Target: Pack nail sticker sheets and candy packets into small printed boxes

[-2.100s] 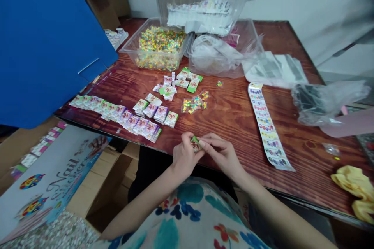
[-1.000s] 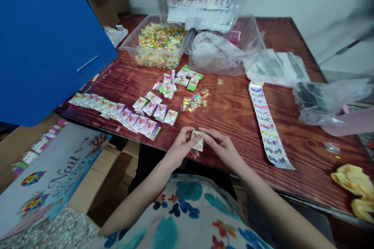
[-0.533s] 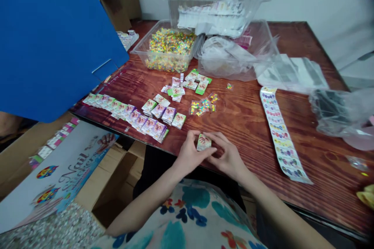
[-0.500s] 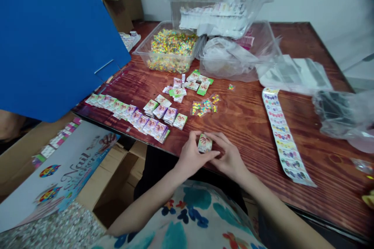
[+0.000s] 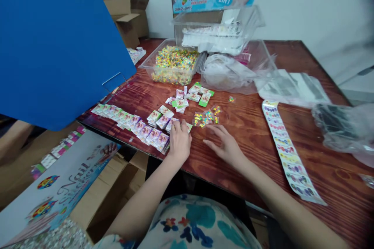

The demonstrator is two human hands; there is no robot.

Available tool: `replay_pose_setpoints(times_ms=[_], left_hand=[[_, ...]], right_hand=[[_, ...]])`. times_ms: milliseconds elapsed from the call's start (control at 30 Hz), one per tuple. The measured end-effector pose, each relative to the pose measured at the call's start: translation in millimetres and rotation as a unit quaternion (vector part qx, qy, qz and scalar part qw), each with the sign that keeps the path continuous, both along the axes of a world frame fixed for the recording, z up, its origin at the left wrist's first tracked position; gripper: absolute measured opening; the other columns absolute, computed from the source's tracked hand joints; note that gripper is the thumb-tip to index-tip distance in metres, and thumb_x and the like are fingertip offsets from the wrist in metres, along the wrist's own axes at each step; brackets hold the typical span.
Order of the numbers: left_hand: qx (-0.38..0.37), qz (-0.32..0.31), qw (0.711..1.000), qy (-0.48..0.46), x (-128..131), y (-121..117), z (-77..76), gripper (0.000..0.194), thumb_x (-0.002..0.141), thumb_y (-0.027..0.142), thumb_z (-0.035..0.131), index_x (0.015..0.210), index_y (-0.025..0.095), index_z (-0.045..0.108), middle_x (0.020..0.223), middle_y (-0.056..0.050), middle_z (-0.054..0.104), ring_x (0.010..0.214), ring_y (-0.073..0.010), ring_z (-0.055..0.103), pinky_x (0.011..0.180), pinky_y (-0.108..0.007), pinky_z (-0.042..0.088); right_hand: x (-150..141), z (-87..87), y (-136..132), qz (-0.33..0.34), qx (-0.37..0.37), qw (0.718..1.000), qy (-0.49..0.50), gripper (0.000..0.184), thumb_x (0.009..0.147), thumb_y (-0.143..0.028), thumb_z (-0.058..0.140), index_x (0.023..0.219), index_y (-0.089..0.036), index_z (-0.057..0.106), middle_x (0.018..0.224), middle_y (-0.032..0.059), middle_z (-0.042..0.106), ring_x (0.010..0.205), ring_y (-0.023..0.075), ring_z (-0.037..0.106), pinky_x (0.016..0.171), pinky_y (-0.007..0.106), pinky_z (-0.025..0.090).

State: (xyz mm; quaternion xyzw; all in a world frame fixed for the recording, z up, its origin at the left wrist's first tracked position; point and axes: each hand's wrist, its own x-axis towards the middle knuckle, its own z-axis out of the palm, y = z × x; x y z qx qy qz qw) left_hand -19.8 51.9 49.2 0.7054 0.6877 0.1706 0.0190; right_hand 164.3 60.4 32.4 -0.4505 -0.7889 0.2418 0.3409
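Observation:
My left hand (image 5: pixel 179 141) rests palm down at the right end of a row of small printed boxes (image 5: pixel 128 119) on the wooden table (image 5: pixel 254 132). Its fingers are curled over the last small box (image 5: pixel 189 126), which shows only at one green corner. My right hand (image 5: pixel 225 144) lies just right of it, fingers stretched out and holding nothing. Its fingertips are close to a few clear bags of coloured candy (image 5: pixel 206 117). Behind those lies a loose heap of flat, unfolded boxes (image 5: pixel 191 95).
A clear tub of coloured candy (image 5: pixel 175 60) and a tub of white packs (image 5: pixel 216 35) stand at the back, with crumpled plastic bags (image 5: pixel 226 73) beside them. A sticker strip (image 5: pixel 288 151) runs down the right. A blue board (image 5: pixel 58 39) blocks the left; open cartons (image 5: pixel 96 198) sit below.
Both hands held one small box at the table's near edge. My left hand has since carried it left to the end of the row, and my right hand has let go and opened.

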Motion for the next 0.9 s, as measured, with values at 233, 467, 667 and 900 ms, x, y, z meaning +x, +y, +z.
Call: replay_pose_setpoints(times_ms=[233, 467, 667, 900], left_hand=[[0.001, 0.030, 0.999, 0.042, 1.7, 0.5, 0.5, 0.051, 0.085, 0.018, 0.059, 0.132, 0.008, 0.043, 0.119, -0.018, 0.050, 0.114, -0.0312, 0.051, 0.094, -0.044, 0.046], [0.015, 0.032, 0.998, 0.057, -3.3, -0.1, 1.5, 0.045, 0.087, 0.020, 0.055, 0.131, 0.012, 0.046, 0.118, -0.018, 0.049, 0.104, -0.0301, 0.053, 0.084, -0.044, 0.048], [0.052, 0.028, 0.995, 0.077, -4.1, -5.5, 1.9, 0.034, 0.090, 0.027, 0.052, 0.121, 0.015, 0.056, 0.118, -0.018, 0.049, 0.103, -0.0315, 0.049, 0.081, -0.043, 0.047], [0.101, -0.021, 0.994, 0.044, -10.7, -7.3, 7.2, 0.025, 0.092, 0.024, 0.047, 0.113, 0.017, 0.061, 0.107, -0.014, 0.050, 0.104, -0.0291, 0.046, 0.087, -0.043, 0.045]], right_hand=[[20.4, -3.6, 101.3, -0.080, 0.034, 0.995, -0.051, 0.030, 0.084, -0.028, 0.058, 0.110, -0.018, 0.067, 0.097, 0.0101, 0.065, 0.080, 0.0226, 0.064, 0.078, 0.037, 0.053], [-39.4, 0.7, 167.7, 0.001, 0.070, 0.994, -0.081, 0.029, 0.084, -0.028, 0.063, 0.111, -0.017, 0.068, 0.106, 0.0118, 0.067, 0.095, 0.0249, 0.063, 0.088, 0.038, 0.048], [-95.5, -3.2, 176.5, 0.123, 0.073, 0.981, -0.132, 0.053, 0.069, -0.023, 0.080, 0.119, -0.016, 0.064, 0.115, 0.0109, 0.066, 0.108, 0.0244, 0.058, 0.099, 0.034, 0.041], [-72.5, -14.4, 170.8, 0.099, 0.040, 0.987, -0.121, 0.048, 0.070, -0.029, 0.080, 0.113, -0.014, 0.066, 0.107, 0.0121, 0.069, 0.098, 0.0249, 0.064, 0.087, 0.032, 0.049]])
